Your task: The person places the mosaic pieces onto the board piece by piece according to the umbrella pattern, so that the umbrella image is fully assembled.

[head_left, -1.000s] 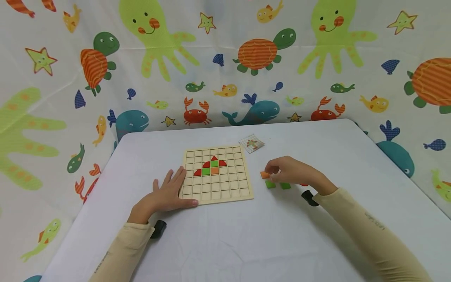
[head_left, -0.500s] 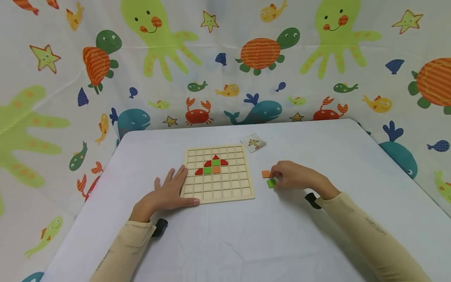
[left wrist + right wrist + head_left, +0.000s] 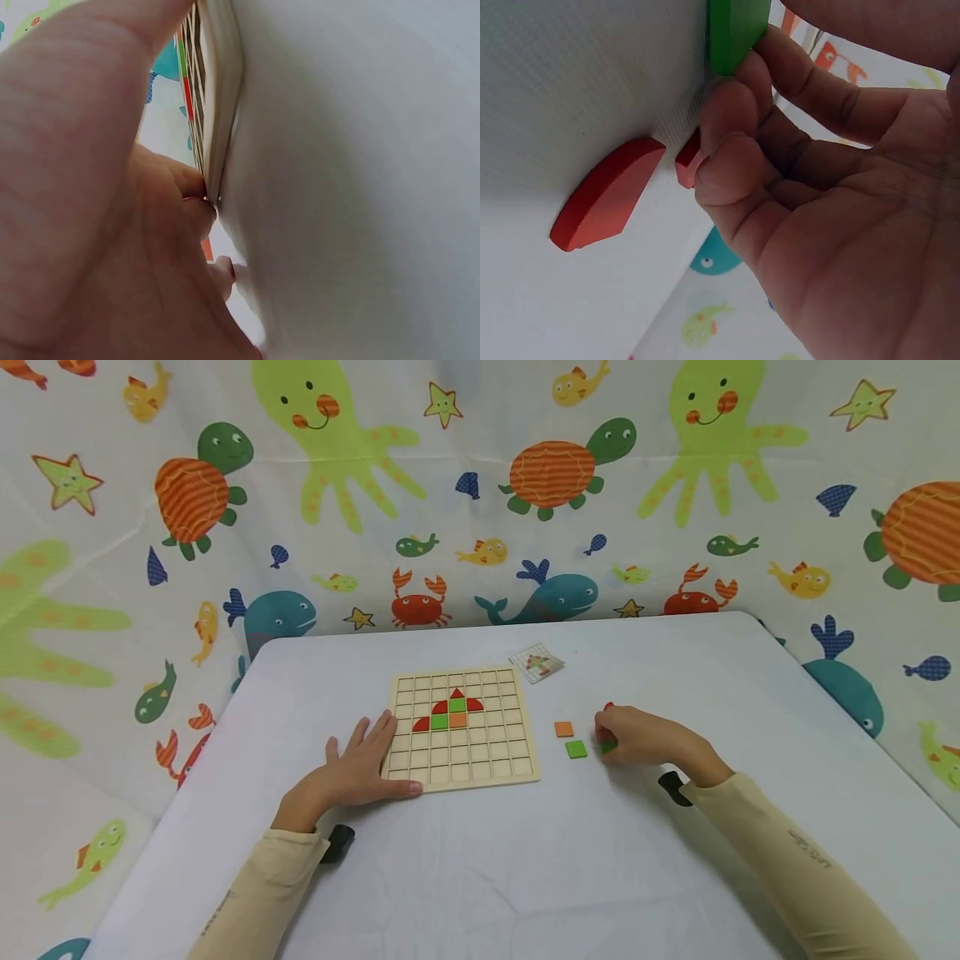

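My left hand [image 3: 352, 774] rests at the near-left corner of a wooden grid board [image 3: 480, 770], fingers spread along its left edge and thumb along the front edge. In the left wrist view, the board's side [image 3: 225, 97] runs past the fingers. Set in the grid are red, green and orange pieces forming a stepped shape. Right of the board, my right hand [image 3: 641, 739] bends its fingers around a green square tile [image 3: 608, 747], which shows at the fingertips in the right wrist view. Close by are a red quarter-round piece [image 3: 607, 199] and another red piece [image 3: 688, 161], partly hidden by fingers.
Between board and right hand lie an orange square tile [image 3: 564, 729] and another green square tile [image 3: 576, 749]. A small pattern card [image 3: 537, 662] lies behind the board's far-right corner. A sea-animal curtain [image 3: 480, 435] hangs behind the white-covered table [image 3: 465, 877].
My right hand has shifted rightward from the orange and nearer green tiles, uncovering both, to the farther-right green tile. My left hand stays on the board.
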A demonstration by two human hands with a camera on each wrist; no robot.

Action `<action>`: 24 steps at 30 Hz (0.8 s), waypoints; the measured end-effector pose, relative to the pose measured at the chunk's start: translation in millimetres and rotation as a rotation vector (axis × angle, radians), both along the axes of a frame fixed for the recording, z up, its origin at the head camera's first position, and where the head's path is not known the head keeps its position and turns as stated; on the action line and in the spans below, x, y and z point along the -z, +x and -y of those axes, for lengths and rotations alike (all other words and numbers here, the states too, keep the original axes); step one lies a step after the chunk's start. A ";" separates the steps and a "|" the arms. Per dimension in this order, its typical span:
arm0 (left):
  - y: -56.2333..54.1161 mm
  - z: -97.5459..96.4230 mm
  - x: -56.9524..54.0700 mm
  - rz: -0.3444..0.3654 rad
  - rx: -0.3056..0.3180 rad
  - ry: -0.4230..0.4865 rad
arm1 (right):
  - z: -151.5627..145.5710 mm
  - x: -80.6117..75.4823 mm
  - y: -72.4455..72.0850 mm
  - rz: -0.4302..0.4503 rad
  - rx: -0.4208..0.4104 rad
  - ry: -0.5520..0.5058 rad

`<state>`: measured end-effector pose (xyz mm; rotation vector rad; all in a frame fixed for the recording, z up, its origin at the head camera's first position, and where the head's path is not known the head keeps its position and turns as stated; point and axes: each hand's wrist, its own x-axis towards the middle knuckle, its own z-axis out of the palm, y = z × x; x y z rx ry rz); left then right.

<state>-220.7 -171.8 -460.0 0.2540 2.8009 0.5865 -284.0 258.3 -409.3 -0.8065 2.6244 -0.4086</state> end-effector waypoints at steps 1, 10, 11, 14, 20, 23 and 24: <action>0.8 -0.4 0.3 0.000 -0.002 -0.001 | -0.5 0.0 0.4 0.003 0.003 0.002; 5.4 -2.6 3.8 -0.007 -0.018 0.001 | -10.4 -0.3 -7.5 0.063 -0.010 -0.124; 5.8 -3.0 4.2 -0.008 -0.020 0.001 | -11.7 -1.3 -9.3 0.082 -0.005 -0.162; 7.0 -4.2 5.1 -0.009 -0.024 0.001 | -14.5 -3.5 -15.9 0.158 0.044 -0.285; 10.0 -8.1 6.8 -0.006 -0.028 -0.001 | -12.8 -5.3 -25.3 0.250 0.172 -0.496; 12.2 -10.1 7.1 -0.010 -0.027 0.003 | -8.7 -5.0 -28.8 0.264 0.229 -0.553; 12.9 -10.7 6.9 -0.010 -0.029 0.004 | -6.6 -5.0 -29.6 0.264 0.244 -0.566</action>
